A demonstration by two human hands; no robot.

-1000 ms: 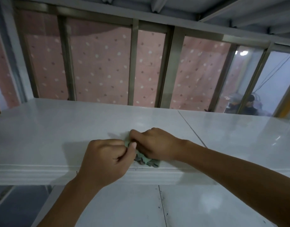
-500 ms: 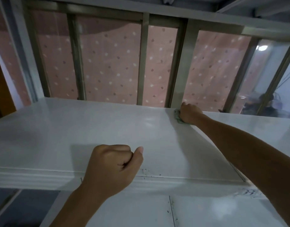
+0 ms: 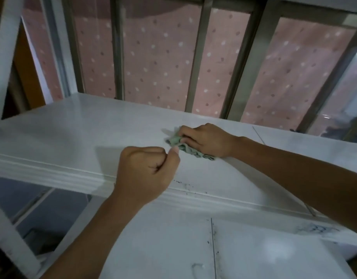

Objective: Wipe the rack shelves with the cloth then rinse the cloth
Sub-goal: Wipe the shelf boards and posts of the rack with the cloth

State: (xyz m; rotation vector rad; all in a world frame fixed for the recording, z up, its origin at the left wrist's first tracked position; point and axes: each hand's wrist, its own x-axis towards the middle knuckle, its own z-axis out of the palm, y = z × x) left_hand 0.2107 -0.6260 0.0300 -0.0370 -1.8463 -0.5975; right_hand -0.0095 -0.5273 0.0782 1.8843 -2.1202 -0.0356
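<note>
A white rack shelf [image 3: 77, 135] stretches across the middle of the head view. My right hand [image 3: 208, 139] presses a crumpled green cloth [image 3: 185, 148] flat on the shelf's middle, fingers curled over it. Just in front, my left hand [image 3: 145, 172] is a closed fist with nothing in it, resting at the shelf's front lip, its thumb tip nearly touching the cloth. Dark specks of dirt [image 3: 185, 186] dot the front edge right of that fist.
A lower white shelf [image 3: 254, 248] with a seam and dirt marks lies below. Metal window bars [image 3: 195, 57] and a pink dotted curtain [image 3: 153, 57] stand behind the shelf. A white rack post [image 3: 4, 53] rises at the left.
My right hand has drawn the cloth back from the shelf's far edge toward the middle, close to my left fist. My view has shifted, tilting the shelf.
</note>
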